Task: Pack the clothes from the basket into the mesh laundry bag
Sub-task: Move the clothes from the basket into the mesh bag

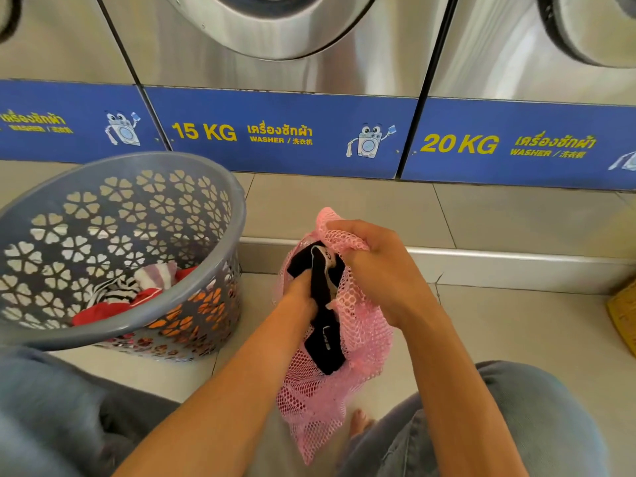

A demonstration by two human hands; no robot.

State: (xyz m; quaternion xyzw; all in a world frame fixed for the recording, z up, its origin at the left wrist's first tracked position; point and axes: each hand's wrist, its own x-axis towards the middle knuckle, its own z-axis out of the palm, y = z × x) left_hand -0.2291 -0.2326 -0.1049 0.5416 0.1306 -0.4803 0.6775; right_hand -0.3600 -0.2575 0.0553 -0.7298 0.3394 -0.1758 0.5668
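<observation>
A pink mesh laundry bag (318, 394) hangs in front of me, between my knees. My right hand (382, 270) grips its upper rim and holds the mouth up. My left hand (299, 292) reaches into the mouth, fingers closed on a black garment (325, 349) that lies partly inside the bag and partly out over its edge. To the left stands the grey plastic basket (192, 297) with flower-shaped holes. Red, striped and white-pink clothes (130, 294) lie at its bottom.
A row of steel washers with blue panels (282, 132) marked 15 KG and 20 KG stands straight ahead on a raised tiled step (481, 259). A yellow woven object (624, 318) sits at the right edge. My jeans-clad knees frame the bottom of the view.
</observation>
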